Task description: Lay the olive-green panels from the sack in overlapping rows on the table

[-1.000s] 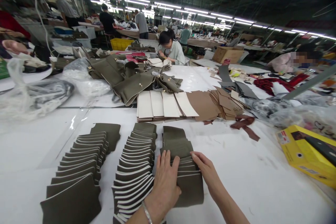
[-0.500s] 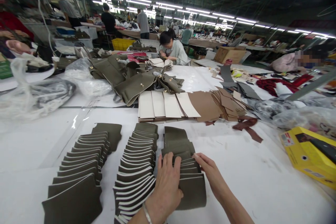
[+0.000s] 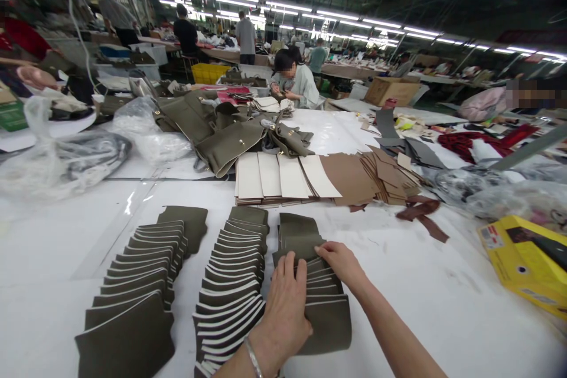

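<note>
Three overlapping rows of dark olive leather pieces lie on the white table. My left hand [image 3: 287, 307], with a bangle at the wrist, rests palm down on the left side of the right row [image 3: 328, 323], fingers stretched out. At that row's upper right edge, my right hand [image 3: 341, 261] pinches the edge of a leather piece [image 3: 301, 244] between thumb and fingertips. Left of my hands runs the middle row [image 3: 230, 283], its pale edges fanned out closely. Farther left is another fanned row [image 3: 128, 331] with a large piece at its near end.
Behind the rows are white panels [image 3: 292, 177] and brown panels [image 3: 348, 177]. Olive leather bags [image 3: 230, 144] are heaped beyond them. A yellow box [image 3: 522, 266] stands at right, a plastic bag [image 3: 66, 153] at left. A person [image 3: 301, 85] works across the table.
My right hand has shifted up and left along the right row, to a piece farther back. My left hand stays on the row. The view has shifted slightly.
</note>
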`<move>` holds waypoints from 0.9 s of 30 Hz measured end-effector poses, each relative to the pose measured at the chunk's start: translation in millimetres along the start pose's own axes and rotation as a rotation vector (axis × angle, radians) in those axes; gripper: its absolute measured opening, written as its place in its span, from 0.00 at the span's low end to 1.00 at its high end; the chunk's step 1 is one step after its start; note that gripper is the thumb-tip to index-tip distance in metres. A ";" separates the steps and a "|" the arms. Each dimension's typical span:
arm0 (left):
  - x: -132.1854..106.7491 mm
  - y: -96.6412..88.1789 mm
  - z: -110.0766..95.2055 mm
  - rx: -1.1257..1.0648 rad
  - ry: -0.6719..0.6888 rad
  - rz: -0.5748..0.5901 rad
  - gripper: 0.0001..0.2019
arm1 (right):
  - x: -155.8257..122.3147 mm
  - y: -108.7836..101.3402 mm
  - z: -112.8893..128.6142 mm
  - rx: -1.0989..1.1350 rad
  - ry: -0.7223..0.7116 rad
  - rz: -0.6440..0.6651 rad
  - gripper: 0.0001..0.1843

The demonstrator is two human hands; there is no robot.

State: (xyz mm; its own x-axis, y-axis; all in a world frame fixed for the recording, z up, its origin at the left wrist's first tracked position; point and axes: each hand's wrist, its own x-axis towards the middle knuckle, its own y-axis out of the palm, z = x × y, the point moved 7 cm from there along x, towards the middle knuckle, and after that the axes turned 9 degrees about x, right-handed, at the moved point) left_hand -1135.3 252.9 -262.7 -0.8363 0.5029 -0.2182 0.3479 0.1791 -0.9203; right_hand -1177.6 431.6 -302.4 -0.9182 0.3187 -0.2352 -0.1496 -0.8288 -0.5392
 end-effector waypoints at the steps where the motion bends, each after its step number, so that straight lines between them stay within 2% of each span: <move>1: 0.2 -1.3 0.0 0.005 -0.004 0.019 0.54 | 0.7 1.2 0.1 0.007 0.011 0.012 0.14; 4: 2.1 -5.4 0.2 0.020 -0.004 0.058 0.56 | -1.8 4.8 1.4 0.095 0.018 0.053 0.18; 7: 5.4 -7.1 0.6 0.039 0.017 0.058 0.58 | -16.6 6.3 8.7 0.251 -0.002 0.103 0.24; 11: 4.5 -6.3 1.1 0.040 0.040 0.035 0.58 | -54.6 3.1 23.2 0.453 -0.045 0.200 0.26; 13: 0.0 -6.5 -0.7 0.013 0.058 0.027 0.56 | -76.2 4.9 26.6 0.556 -0.067 0.307 0.26; 15: -5.6 -6.8 -3.6 -0.017 0.080 0.029 0.56 | -95.7 9.1 25.7 0.697 -0.078 0.428 0.31; 17: -9.6 -6.4 -4.4 -0.035 0.069 0.050 0.60 | -110.0 12.2 20.4 0.829 -0.069 0.487 0.37; 20: -10.6 -4.6 -1.6 -0.048 0.015 0.107 0.68 | -123.7 13.9 10.8 0.885 -0.044 0.473 0.42; 22: -9.3 -5.2 -2.1 -0.050 0.025 0.127 0.70 | -133.2 14.8 10.2 0.882 -0.065 0.499 0.43; 24: -9.0 -8.0 -5.8 -0.040 0.076 0.117 0.70 | -142.2 14.0 10.4 0.861 -0.105 0.501 0.43; 27: -13.1 -12.1 -13.4 -0.035 0.163 0.078 0.66 | -150.8 10.6 3.9 0.764 -0.144 0.382 0.40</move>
State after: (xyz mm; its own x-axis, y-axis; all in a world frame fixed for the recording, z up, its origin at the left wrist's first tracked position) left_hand -1122.9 255.4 -244.4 -0.7276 0.6462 -0.2303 0.4256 0.1619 -0.8903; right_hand -1042.2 372.9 -269.6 -0.9856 -0.0632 -0.1565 0.0208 -0.9657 0.2589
